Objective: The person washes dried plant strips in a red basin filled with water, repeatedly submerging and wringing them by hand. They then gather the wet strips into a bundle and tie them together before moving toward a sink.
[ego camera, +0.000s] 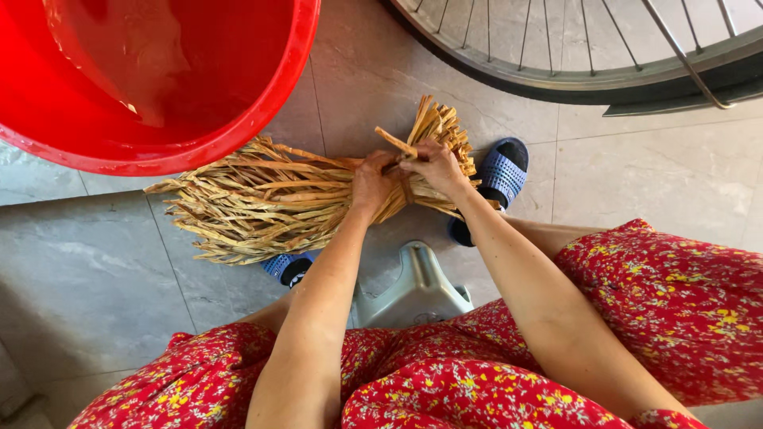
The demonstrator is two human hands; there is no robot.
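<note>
Both hands clamp a bundle of dried straw strips over the tiled floor.

Head view: the left hand (372, 181) is closed round the waist of the straw bundle (262, 202), gathering it, while the right hand (437, 165) pinches a loose strip across the same spot, possibly a binding, though it's hard to tell. The bundle looks pale tan, flat-stranded, fanning left beneath the red basin (262, 103), its short ends near a blue sandal (501, 171).

One bundle of dried leaves (270, 199), two hands, one red basin (270, 95), two blue slippers (501, 171), one bicycle wheel (588, 75), one stool (413, 290)
</note>
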